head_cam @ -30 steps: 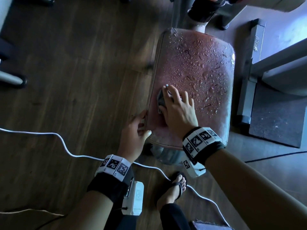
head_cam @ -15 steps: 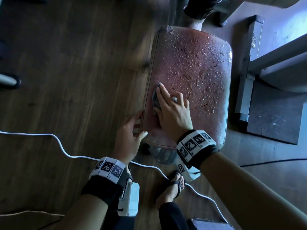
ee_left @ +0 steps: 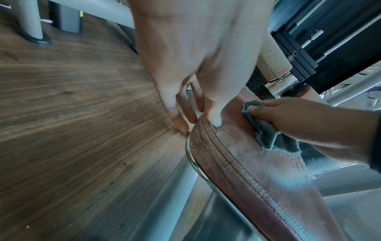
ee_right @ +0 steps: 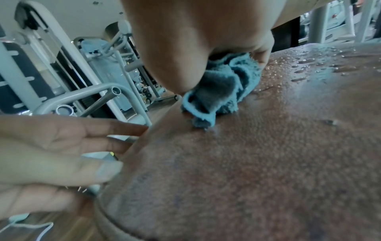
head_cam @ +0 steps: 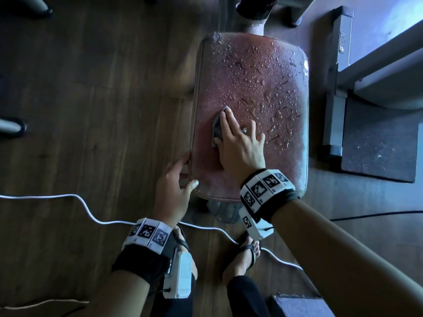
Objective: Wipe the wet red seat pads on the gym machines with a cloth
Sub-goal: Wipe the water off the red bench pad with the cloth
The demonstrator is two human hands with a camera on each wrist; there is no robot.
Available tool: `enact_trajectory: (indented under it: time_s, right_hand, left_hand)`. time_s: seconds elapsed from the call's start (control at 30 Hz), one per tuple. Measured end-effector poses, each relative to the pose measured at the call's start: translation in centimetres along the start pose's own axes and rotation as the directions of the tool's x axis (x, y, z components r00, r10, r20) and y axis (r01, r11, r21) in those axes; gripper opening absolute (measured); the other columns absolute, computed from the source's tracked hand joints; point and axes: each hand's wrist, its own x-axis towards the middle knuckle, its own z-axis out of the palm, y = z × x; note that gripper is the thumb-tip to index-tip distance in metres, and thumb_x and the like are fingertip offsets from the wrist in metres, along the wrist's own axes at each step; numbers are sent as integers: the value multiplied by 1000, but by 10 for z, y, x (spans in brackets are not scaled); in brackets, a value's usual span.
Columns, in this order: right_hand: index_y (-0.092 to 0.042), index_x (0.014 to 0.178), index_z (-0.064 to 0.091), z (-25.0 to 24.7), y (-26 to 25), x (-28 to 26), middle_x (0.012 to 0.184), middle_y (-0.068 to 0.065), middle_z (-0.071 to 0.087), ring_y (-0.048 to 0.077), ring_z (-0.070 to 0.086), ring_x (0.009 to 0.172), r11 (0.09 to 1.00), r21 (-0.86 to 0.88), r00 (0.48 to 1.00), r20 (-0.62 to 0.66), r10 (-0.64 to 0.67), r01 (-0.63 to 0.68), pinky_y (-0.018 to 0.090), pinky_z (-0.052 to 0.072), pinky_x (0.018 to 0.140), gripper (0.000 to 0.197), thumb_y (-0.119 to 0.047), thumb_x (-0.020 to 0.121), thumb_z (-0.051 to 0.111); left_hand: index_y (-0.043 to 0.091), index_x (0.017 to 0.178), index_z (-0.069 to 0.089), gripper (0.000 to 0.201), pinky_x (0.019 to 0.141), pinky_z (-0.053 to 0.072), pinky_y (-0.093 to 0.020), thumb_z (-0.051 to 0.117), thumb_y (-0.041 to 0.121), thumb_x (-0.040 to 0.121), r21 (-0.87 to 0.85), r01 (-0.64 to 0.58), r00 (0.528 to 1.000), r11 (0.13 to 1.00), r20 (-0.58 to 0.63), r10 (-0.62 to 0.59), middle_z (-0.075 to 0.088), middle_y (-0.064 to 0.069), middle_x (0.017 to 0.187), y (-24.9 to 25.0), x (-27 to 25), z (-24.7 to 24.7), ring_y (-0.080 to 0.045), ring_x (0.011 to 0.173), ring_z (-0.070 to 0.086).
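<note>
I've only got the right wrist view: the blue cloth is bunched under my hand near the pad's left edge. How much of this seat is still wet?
Observer: Head view shows droplets over the red seat pad from the cloth to the far end and across its right side.
Operator: And nearer me?
Observer: The near-left part, behind your right hand, looks free of beads.
Operator: Anything underfoot?
Observer: A white cable runs across the floor by your sandalled feet.

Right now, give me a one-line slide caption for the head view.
Right hand presses a cloth onto the wet red seat pad; left hand steadies its edge.
</note>
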Motion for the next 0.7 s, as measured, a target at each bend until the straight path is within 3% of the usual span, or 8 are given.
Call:
enact_trajectory:
  time_s: [0.13,0.23,0.47,0.6,0.7]
  right_hand:
    - [-18,154,22,2,-3,-27,162,-10,15,38,35,128,998,21,998,25,53,-54,57,39,94,65,-43,98,42]
    - [-18,153,26,8,3,-54,162,-10,18,34,41,120,999,18,999,13,38,-39,54,42,88,65,-45,96,43]
    - [-18,153,25,14,4,-50,162,-8,17,29,39,118,999,35,1000,-20,4,-4,48,41,88,65,-44,97,43]
    - [-15,150,34,13,2,-23,160,-5,25,26,37,126,975,15,972,-85,-218,220,46,40,94,65,-42,94,51]
    - [-16,148,40,12,5,10,157,-4,32,25,32,138,901,-22,896,-103,-432,432,46,35,105,62,-42,93,54]
  left_hand:
    - [16,143,51,70,100,38,-15,78,2,79,-2,-27,1000,1000,1,27,58,3,131,1,-2,1,-7,122,52]
    - [16,143,51,72,100,44,-21,78,-1,78,-18,-58,998,998,-6,58,59,3,125,-1,-2,1,-9,117,56]
    - [15,141,54,71,102,42,-17,79,-2,77,-82,-77,997,994,20,78,60,4,125,-7,2,-4,-6,118,56]
    - [15,137,58,64,101,44,-21,80,7,78,-73,-49,999,996,19,51,62,3,125,-7,2,-4,-10,118,58]
    - [18,133,60,54,91,40,-5,78,12,82,-73,-16,999,997,35,19,65,4,125,-6,2,-5,-8,115,60]
